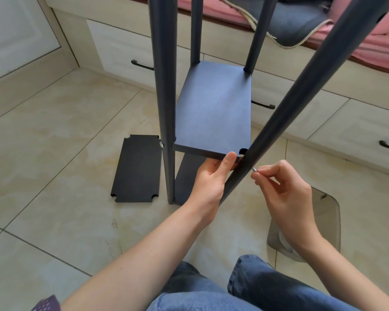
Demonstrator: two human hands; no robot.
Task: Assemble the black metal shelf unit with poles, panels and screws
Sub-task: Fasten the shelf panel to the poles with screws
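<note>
The black shelf unit stands on the tiled floor with several upright poles. A dark shelf panel point(213, 113) sits between them, above a lower panel point(186, 182). My left hand point(211, 176) grips the near right corner of the shelf panel, thumb on top. The near right pole point(301, 93) runs past that corner. My right hand point(283, 187) pinches a small silver screw point(254, 169) right beside this pole. A screw head point(161, 144) shows on the near left pole point(164, 86).
A spare black panel point(137, 169) with notched corners lies flat on the floor to the left. A translucent grey container point(323, 221) stands at the right, by my knee. Cream drawers with dark handles point(142, 65) and a cushioned bench run behind the shelf.
</note>
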